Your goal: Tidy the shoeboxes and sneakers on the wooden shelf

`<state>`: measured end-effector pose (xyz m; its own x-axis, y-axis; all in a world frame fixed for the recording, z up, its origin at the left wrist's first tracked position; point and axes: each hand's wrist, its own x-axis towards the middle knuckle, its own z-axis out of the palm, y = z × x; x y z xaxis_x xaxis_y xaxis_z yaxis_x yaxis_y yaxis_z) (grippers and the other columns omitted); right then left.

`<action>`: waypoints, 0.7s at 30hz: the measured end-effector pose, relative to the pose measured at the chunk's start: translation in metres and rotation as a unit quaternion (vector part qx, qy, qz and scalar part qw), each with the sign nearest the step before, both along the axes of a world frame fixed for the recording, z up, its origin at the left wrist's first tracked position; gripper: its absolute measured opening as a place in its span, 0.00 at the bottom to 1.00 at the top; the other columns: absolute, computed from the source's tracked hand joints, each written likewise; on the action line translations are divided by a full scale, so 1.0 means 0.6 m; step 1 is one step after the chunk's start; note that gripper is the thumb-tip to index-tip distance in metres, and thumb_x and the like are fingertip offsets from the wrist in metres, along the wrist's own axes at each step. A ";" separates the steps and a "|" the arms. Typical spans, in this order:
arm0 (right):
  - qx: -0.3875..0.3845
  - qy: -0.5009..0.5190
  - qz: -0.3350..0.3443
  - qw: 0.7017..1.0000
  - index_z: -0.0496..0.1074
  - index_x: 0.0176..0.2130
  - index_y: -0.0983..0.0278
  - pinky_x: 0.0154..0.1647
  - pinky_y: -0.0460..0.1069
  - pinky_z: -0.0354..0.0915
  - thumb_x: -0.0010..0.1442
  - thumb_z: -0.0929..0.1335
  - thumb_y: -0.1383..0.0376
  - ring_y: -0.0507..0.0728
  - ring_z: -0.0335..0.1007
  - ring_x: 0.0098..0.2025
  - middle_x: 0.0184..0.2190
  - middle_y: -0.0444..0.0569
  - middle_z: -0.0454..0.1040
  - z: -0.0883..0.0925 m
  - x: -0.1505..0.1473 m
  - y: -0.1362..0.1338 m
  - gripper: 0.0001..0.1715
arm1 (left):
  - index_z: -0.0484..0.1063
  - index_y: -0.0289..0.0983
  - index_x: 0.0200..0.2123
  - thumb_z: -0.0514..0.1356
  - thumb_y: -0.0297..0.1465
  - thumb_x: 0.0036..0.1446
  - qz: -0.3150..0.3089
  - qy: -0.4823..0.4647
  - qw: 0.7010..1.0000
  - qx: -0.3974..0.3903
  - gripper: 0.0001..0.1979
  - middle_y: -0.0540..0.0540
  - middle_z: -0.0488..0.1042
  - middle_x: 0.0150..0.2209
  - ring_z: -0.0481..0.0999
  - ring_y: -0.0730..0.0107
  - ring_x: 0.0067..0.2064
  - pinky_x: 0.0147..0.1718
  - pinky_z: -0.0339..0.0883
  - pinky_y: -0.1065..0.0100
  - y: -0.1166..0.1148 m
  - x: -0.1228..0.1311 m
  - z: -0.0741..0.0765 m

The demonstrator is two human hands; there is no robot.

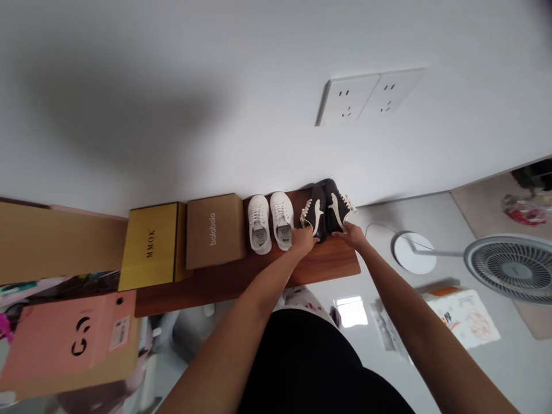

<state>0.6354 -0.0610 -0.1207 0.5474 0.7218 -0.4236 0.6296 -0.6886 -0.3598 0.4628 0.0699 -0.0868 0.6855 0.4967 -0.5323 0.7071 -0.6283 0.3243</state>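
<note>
A pair of dark brown sneakers with cream stripes and laces rests on the right part of a reddish-brown wooden shelf (321,265). The two shoes touch, tipped on their sides. My left hand (303,240) has its fingers closed on the heel end of the left dark sneaker (318,214). At the heel of the right dark sneaker (335,202), my right hand (350,234) grips with thumb and fingers. Just left of my left hand stand two white sneakers, a left one (258,214) and a right one (280,208), toes toward the wall.
Left of the white sneakers sit a brown balabala box (215,230) and a yellow MMOK box (149,247). A pink box (73,339) is at lower left. Wall sockets (371,98) are above. On the right floor stand a fan (513,269) and a white package (468,319).
</note>
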 end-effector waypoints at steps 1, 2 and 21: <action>-0.014 -0.025 0.026 0.999 0.73 0.41 0.61 0.36 0.48 0.63 0.59 0.71 0.52 0.59 0.74 0.38 0.33 0.48 0.78 0.006 0.002 -0.004 0.17 | 0.72 0.35 0.50 0.60 0.40 0.63 -0.016 -0.012 1.000 -0.003 0.18 0.36 0.79 0.46 0.76 0.54 0.54 0.54 0.63 0.59 0.000 -0.001 0.002; -0.031 -0.048 0.051 0.997 0.73 0.40 0.61 0.36 0.48 0.63 0.59 0.71 0.52 0.60 0.74 0.38 0.34 0.50 0.78 0.013 0.004 -0.007 0.16 | 0.71 0.36 0.51 0.59 0.39 0.64 -0.031 -0.023 0.999 -0.004 0.17 0.37 0.79 0.46 0.76 0.55 0.53 0.53 0.64 0.60 0.000 -0.002 0.005; -0.109 -0.116 0.157 0.975 0.76 0.47 0.66 0.50 0.55 0.65 0.63 0.68 0.60 0.65 0.76 0.47 0.43 0.64 0.80 0.051 -0.043 0.063 0.15 | 0.72 0.26 0.53 0.51 0.22 0.66 -0.054 -0.017 0.998 0.030 0.16 0.29 0.79 0.42 0.79 0.52 0.50 0.51 0.70 0.56 -0.029 0.071 0.012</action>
